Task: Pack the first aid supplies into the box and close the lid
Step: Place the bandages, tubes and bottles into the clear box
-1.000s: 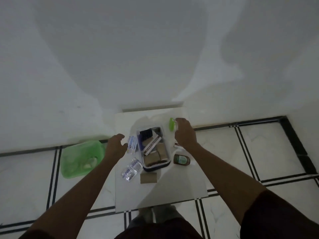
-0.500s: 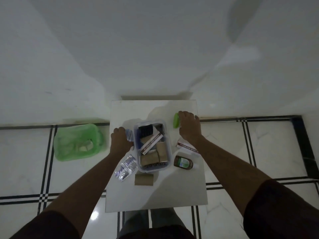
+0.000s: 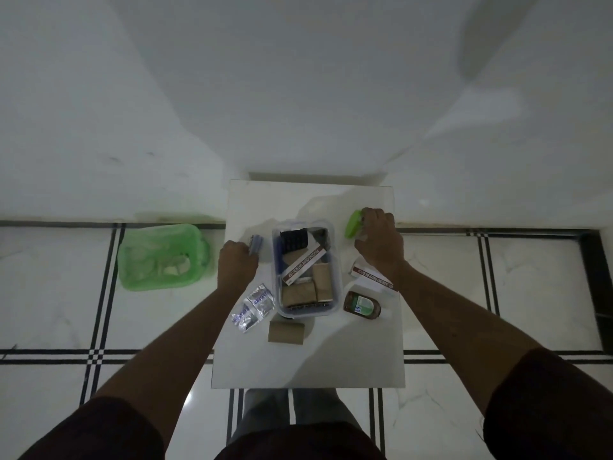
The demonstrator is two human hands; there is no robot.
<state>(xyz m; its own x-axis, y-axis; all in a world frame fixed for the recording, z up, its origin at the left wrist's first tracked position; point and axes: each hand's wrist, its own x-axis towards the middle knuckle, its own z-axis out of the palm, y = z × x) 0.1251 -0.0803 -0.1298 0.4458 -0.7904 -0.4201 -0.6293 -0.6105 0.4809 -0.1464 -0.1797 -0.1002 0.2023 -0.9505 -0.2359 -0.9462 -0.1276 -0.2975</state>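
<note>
A clear plastic box stands open mid-table, holding a dark blister pack, an ointment carton and brown bandage rolls. My left hand is closed around a small bluish packet left of the box. My right hand grips a green bottle to the right of the box. An ointment carton lies under my right wrist. A brown bottle, silver sachets and a brown roll lie on the table. No lid is visible.
The small white table stands against a white wall. A green plastic basket sits on the tiled floor to the left. My legs show below the table's near edge.
The view has shifted, so the table sits lower and more centred. My right hand has closed over the green bottle. My left hand stays at the bluish packet.
</note>
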